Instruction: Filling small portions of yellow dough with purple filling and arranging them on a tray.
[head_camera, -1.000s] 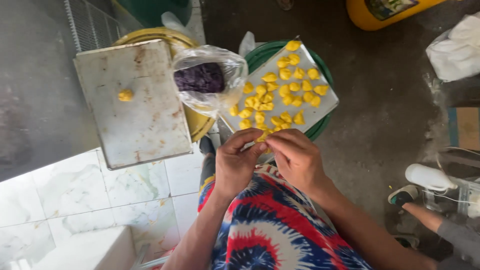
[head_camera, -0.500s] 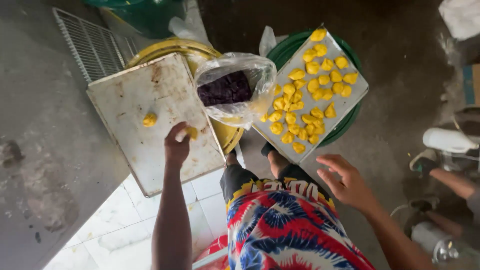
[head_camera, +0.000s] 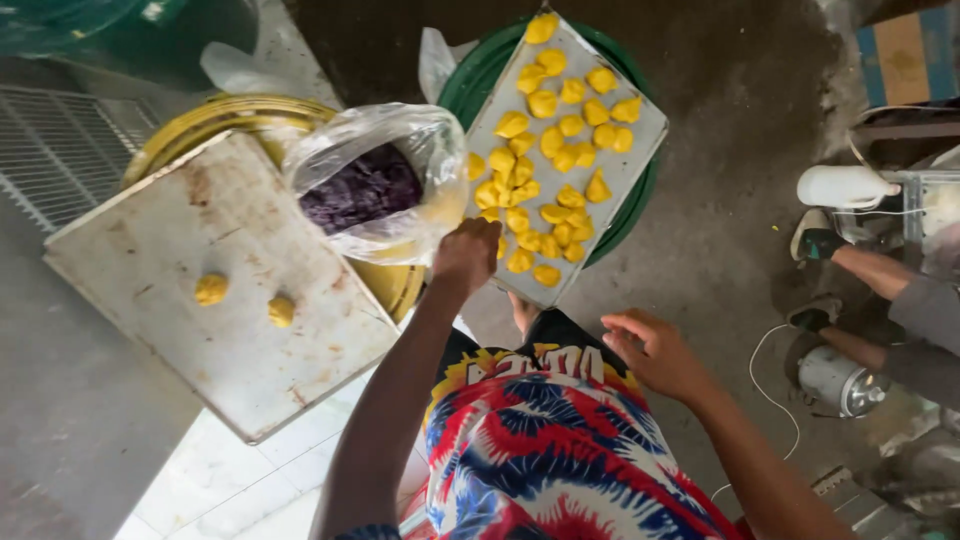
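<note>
My left hand (head_camera: 466, 254) reaches forward to the near edge of a flat metal tray (head_camera: 622, 176) covered with several yellow dough pieces (head_camera: 560, 125). Its fingers curl downward, hidden behind the knuckles. My right hand (head_camera: 655, 350) hovers above my lap, fingers apart, holding nothing. Left of my left hand an open plastic bag of purple filling (head_camera: 365, 186) leans on a scuffed metal board (head_camera: 235, 340). Two small yellow dough balls (head_camera: 211, 289) (head_camera: 281, 310) lie on that board.
The tray rests on a green basin (head_camera: 470, 80) and the board on a yellow tub (head_camera: 200, 120). Another person's leg (head_camera: 880, 272) with sandals is at the right, beside a white bottle (head_camera: 845, 186), a metal pot (head_camera: 840, 382) and a cable. A wire grate (head_camera: 60, 150) lies far left.
My left hand left the board, where a second yellow ball now lies, and moved right to the tray's near edge. My right hand stays open over my lap.
</note>
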